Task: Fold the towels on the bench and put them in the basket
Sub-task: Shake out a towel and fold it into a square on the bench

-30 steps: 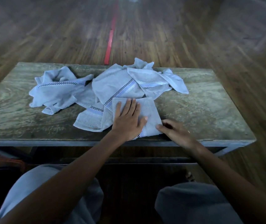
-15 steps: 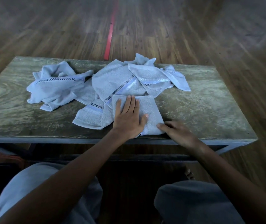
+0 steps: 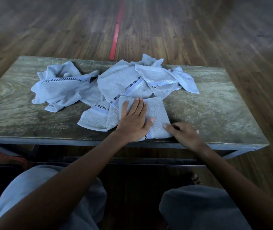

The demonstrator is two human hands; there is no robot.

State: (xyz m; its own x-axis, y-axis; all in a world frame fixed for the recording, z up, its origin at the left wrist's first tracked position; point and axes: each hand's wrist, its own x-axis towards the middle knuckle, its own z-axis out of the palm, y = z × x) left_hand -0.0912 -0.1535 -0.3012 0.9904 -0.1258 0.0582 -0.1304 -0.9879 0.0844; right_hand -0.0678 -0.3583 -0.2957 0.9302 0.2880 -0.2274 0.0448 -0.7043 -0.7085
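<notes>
Head view: one towel is folded small; judging by the flat palm, its last fold is being pressed down.
Desk (image 3: 215, 105): carries every towel; no basket shows.
Loose towels (image 3: 125, 80): heaped just beyond the left hand's fingertips, with a crumpled towel (image 3: 61, 87) well off to its left.
Folded towel (image 3: 157, 112): under the left hand, at the desk's near edge, overlapping the heap.
Left hand (image 3: 133, 120): flat, fingers straight, pressing down, gripping nothing.
Right hand (image 3: 185, 133): just right of the left hand, a fingertip touching the folded towel's near corner; whether it pinches, I cannot tell.
Next: probably lift the folded towel with both hands, folds kept, toward the unseen basket.
In the way: the loose towels beneath may drag along.
</notes>
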